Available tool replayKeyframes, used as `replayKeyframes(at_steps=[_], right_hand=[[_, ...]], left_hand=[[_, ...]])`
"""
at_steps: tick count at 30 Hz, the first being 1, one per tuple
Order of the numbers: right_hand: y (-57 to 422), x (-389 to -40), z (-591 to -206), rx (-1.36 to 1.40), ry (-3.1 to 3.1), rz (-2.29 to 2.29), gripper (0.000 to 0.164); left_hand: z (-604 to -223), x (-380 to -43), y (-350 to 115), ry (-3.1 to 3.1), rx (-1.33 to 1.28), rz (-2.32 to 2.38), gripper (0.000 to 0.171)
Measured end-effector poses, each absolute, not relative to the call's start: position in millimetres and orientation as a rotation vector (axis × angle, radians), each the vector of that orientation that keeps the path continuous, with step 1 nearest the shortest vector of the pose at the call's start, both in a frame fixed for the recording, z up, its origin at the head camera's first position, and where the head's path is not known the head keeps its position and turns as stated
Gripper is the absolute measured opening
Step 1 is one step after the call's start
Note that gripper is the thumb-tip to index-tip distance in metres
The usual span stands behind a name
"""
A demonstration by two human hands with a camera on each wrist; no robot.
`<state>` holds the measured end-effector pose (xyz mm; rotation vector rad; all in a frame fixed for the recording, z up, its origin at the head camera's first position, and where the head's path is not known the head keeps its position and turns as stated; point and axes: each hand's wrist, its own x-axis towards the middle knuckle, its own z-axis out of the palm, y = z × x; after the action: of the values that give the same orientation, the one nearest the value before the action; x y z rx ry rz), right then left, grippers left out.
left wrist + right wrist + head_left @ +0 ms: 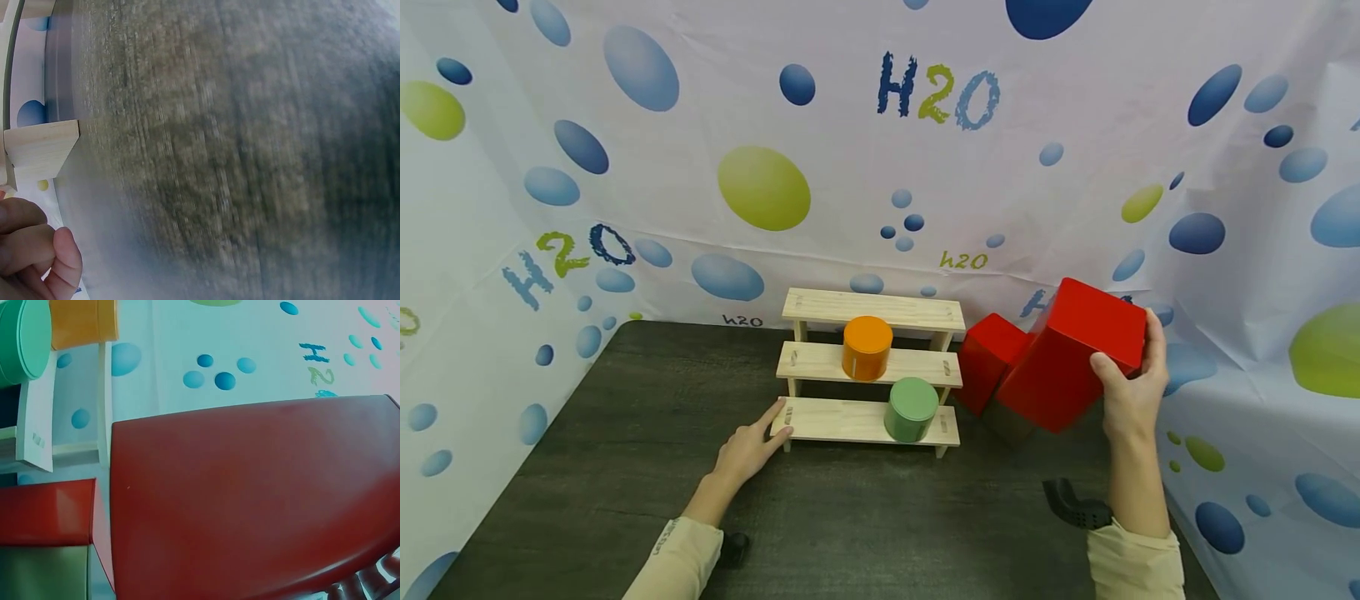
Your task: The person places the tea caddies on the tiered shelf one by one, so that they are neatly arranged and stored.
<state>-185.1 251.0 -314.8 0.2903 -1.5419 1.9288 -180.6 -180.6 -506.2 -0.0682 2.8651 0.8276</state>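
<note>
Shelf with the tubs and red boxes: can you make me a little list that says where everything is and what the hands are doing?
Shelf: wooden, three steps, on a dark table
Orange tub: middle step, near its centre
Green tub: bottom step, towards the right end
Left hand: holds the bottom step's left end
Right hand: grips the tilted red box
Other red box: between the shelf and the tilted one
Backdrop: white, blue and green spots, "H2O"
</note>
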Motion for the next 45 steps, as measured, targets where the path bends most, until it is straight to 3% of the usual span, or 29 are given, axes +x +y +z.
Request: replayKeyframes(at_steps=[45], right_hand=[[193.2,-273.4,-323.8,0.408,-1.918,1.964,0.074]], left_hand=[[-508.9,-180.7,-180.8,2.872,-0.067,0.83,0.068]])
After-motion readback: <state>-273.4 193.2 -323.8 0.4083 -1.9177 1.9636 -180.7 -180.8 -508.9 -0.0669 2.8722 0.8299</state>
